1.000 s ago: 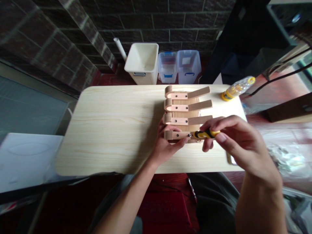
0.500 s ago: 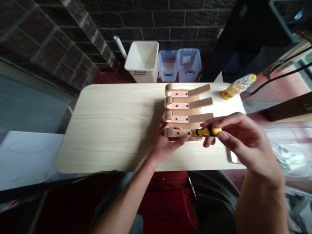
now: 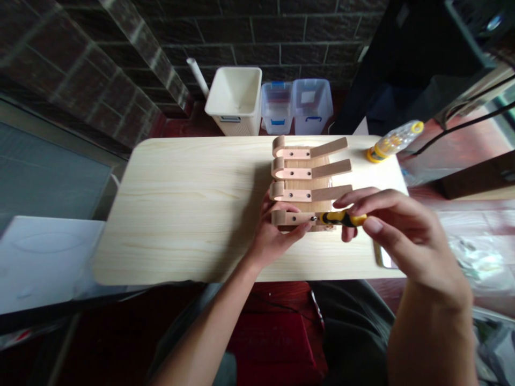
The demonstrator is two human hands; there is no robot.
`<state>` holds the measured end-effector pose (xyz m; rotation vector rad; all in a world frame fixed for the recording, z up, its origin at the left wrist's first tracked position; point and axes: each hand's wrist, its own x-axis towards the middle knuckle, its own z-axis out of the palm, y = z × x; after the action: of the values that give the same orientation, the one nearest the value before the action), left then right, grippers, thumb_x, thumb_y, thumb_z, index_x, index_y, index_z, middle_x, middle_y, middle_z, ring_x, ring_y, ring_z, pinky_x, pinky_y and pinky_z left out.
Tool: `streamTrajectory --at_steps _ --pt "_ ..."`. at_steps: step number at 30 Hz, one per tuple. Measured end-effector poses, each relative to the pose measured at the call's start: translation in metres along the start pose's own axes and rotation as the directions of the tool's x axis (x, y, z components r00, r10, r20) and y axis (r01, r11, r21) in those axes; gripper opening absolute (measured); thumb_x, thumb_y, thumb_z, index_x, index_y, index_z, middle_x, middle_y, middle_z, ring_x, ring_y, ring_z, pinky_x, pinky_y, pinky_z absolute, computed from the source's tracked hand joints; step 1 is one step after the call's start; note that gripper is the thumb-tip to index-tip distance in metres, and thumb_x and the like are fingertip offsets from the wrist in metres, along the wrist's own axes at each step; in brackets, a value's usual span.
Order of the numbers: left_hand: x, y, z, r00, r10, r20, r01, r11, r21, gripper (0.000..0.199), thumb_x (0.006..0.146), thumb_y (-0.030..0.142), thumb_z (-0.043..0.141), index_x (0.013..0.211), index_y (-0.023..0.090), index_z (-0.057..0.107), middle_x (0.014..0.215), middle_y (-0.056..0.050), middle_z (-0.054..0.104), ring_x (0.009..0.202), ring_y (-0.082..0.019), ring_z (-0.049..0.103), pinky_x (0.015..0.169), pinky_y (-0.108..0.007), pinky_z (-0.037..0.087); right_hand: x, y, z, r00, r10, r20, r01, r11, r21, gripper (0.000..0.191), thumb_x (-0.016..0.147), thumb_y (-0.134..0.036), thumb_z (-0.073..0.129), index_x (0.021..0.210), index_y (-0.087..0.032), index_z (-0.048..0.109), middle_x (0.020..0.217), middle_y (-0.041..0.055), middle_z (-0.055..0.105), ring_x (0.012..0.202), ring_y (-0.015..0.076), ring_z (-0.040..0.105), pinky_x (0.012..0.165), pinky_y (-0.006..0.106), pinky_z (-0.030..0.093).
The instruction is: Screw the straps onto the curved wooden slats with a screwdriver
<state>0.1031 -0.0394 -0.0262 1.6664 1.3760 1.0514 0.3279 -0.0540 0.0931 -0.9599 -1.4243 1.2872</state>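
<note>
A wooden hook rack (image 3: 321,207) lies on the table, with several curved wooden hooks side by side, each showing dark screws. My left hand (image 3: 270,236) is closed around the nearest hook (image 3: 302,219), thumb along its near side and fingers behind it. In my right hand (image 3: 402,236), the thumb and fingertips pinch the end of a yellow and black screwdriver (image 3: 341,218). The screwdriver lies almost level in view, its tip at the right-hand screw (image 3: 314,219) of that hook. Whether the tip sits in the screw head I cannot tell.
The pale wooden table (image 3: 181,214) carries a clear bottle with yellow ends (image 3: 396,142) at the far right. A phone-like object (image 3: 385,259) lies partly under my right hand. Beyond the far edge stand a cream bin (image 3: 235,96) and two clear plastic boxes (image 3: 311,104).
The screwdriver handle has turned, showing more black on its side. My right fingers have shifted slightly along its end. My left hand and the hook rack stay in place.
</note>
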Motion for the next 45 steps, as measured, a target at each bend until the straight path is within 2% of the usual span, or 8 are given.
streamTrajectory --at_steps 5,11,15,18,24,28,39,45 --pt "0.001 -0.0016 -0.0013 0.999 0.033 -0.005 -0.033 0.998 0.049 0.03 0.083 0.046 0.09 0.097 0.026 0.073 0.101 -0.006 0.071 0.095 -0.024 0.069 0.099 -0.046 0.061 0.0006 -0.0031 -0.0006 0.998 0.054 0.036 -0.054 0.999 0.006 0.018 0.101 -0.019 0.076 0.115 -0.029 0.082 0.117 0.0053 0.08 0.084 0.0158 0.078 0.08 0.03 0.068" --pt "0.0012 -0.0018 -0.0016 0.999 0.048 -0.019 -0.047 0.997 0.058 0.031 0.083 0.046 0.091 0.097 0.026 0.073 0.107 -0.007 0.071 0.099 -0.024 0.069 0.101 -0.045 0.06 0.0032 -0.0034 0.004 1.0 0.011 0.0 -0.011 0.998 0.066 0.018 0.096 -0.012 0.08 0.108 -0.026 0.079 0.112 0.0045 0.076 0.082 0.016 0.079 0.07 0.027 0.068" --pt "0.0014 -0.0011 -0.002 0.999 0.045 -0.009 -0.045 0.998 0.054 0.03 0.083 0.046 0.09 0.097 0.025 0.073 0.104 -0.007 0.071 0.1 -0.025 0.068 0.104 -0.048 0.059 0.0027 -0.0029 0.0037 1.0 0.019 0.024 -0.021 0.997 0.075 0.017 0.098 -0.013 0.078 0.109 -0.026 0.078 0.115 0.0048 0.077 0.081 0.0145 0.078 0.073 0.027 0.068" --pt "0.0012 -0.0011 -0.0021 0.999 0.041 -0.005 -0.04 0.998 0.043 0.03 0.084 0.046 0.089 0.098 0.025 0.073 0.103 -0.007 0.071 0.099 -0.025 0.069 0.101 -0.046 0.06 0.0013 -0.003 0.0018 0.999 0.027 0.024 -0.029 0.999 0.046 0.016 0.1 -0.015 0.075 0.111 -0.027 0.076 0.122 0.0056 0.078 0.08 0.0148 0.078 0.076 0.03 0.068" --pt "-0.0004 -0.0032 -0.0003 1.0 0.006 0.006 -0.006 1.0 -0.005 0.033 0.084 0.048 0.09 0.101 0.026 0.074 0.109 -0.008 0.071 0.095 -0.023 0.072 0.088 -0.039 0.065 0.0026 -0.0024 0.0008 1.0 -0.002 -0.001 0.002 0.999 0.052 0.014 0.099 -0.014 0.076 0.107 -0.025 0.075 0.114 0.0056 0.077 0.074 0.0155 0.078 0.069 0.031 0.067" --pt "-0.0003 -0.0036 0.001 1.0 0.009 -0.007 -0.009 1.0 0.0 0.033 0.084 0.049 0.09 0.101 0.026 0.074 0.107 -0.007 0.071 0.095 -0.023 0.073 0.089 -0.04 0.066 0.0044 -0.0006 0.0013 0.999 -0.008 -0.04 0.011 0.997 0.08 0.014 0.097 -0.013 0.079 0.102 -0.024 0.072 0.111 0.0043 0.076 0.069 0.0152 0.078 0.065 0.031 0.066" --pt "-0.0002 -0.0003 -0.0009 1.0 -0.001 0.0 0.001 1.0 0.005 0.032 0.083 0.046 0.091 0.1 0.025 0.074 0.115 -0.008 0.072 0.091 -0.02 0.071 0.091 -0.039 0.064 0.0013 0.0002 0.0025 0.999 -0.007 -0.044 0.011 0.996 0.09 0.014 0.099 -0.014 0.077 0.106 -0.024 0.071 0.121 0.0074 0.08 0.077 0.0174 0.081 0.074 0.034 0.07" --pt "-0.0003 -0.0009 -0.0004 1.0 0.004 -0.005 -0.004 1.0 0.024 0.03 0.083 0.045 0.09 0.1 0.024 0.075 0.114 -0.007 0.072 0.091 -0.02 0.071 0.091 -0.037 0.063 0.0031 0.0033 0.0026 0.997 -0.035 -0.069 0.039 0.997 0.07 0.021 0.095 -0.011 0.081 0.102 -0.026 0.069 0.114 0.0022 0.079 0.074 0.0148 0.079 0.068 0.03 0.068"
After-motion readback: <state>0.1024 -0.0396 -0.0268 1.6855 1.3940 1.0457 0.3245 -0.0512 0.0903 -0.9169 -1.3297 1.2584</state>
